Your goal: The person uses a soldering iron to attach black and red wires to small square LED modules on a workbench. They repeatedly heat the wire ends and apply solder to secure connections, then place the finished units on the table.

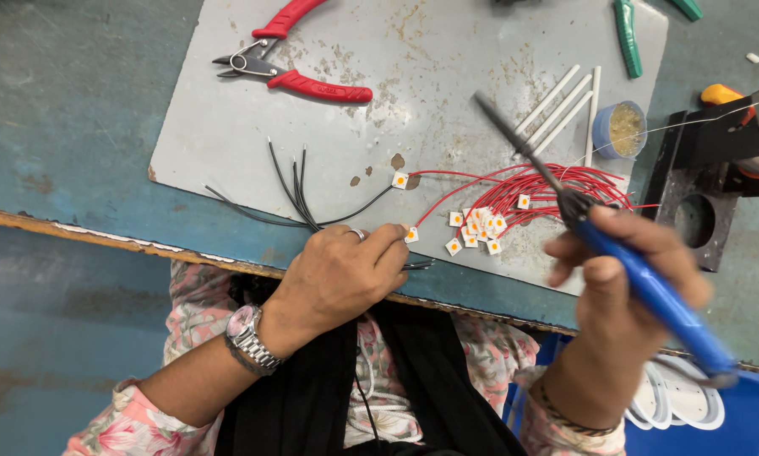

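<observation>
Blue-handled soldering iron (641,279) in right hand (624,287) grip; left hand (341,274) pinches tweezers (417,265)

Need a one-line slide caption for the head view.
Left hand pinches a small white chip while right hand holds a blue-handled soldering iron.

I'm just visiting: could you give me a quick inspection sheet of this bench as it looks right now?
Surface: grey mat, stained, on a blue bench.
Job's things: soldering iron; small white squares with orange centres; one square at the left fingertips.
Clutter: red-handled cutters, white sticks, small blue pot.
Grips: left hand pinches tweezers; right hand holds the iron.
Cables: red wires; black wires.
Surroundings: black stand, blue tray.
</observation>
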The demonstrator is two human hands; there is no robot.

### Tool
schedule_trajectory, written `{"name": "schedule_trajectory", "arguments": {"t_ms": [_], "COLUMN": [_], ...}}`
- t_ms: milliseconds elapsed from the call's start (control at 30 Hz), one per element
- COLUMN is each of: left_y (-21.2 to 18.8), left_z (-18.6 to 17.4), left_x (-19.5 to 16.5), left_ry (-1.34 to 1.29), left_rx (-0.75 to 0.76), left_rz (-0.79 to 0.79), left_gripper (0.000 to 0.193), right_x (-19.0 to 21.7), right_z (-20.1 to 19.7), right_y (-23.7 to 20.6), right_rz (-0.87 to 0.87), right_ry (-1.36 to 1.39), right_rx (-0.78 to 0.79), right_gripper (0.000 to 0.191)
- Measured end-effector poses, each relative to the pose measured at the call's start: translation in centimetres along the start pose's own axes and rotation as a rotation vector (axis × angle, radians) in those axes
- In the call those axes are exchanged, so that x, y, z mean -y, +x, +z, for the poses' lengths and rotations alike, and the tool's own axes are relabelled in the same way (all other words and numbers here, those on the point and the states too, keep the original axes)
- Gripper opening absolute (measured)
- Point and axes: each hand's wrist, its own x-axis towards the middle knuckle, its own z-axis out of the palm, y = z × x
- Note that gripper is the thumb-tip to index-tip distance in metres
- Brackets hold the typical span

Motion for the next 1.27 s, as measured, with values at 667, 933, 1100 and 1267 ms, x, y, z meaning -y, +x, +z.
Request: {"name": "schedule_trajectory", "arguments": {"t_ms": [667,933,1100,1267], "left_y": [0.5,-0.1,-0.6,-1.0], "left_z": [-1.3,-1.6,-0.9,-0.7], "left_x": [0.6,0.1,0.2,0.6], "left_ry": [-0.303,-0.372,-0.382,-0.455], "left_rx": [-0.230,-0.224,-0.083,-0.032], "left_rz": [-0.265,-0.089,-0.097,-0.172], "left_gripper": [0.014,0.023,0.025,0.019], "right_x": [-5.0,-5.2,-5.2,-6.1], "right_z": [6.1,4.2,4.9,6.1], "right_y": [-0.4,-1.4,-1.1,-1.6], "right_rz": [-0.242,-0.203,-0.278,-0.133], "right_ry": [-0.302,-0.217,-0.316,-0.219], "right_rx": [0.278,0.336,0.365,0.340], "right_gripper": [0.042,0.044,0.044,0.047]}}
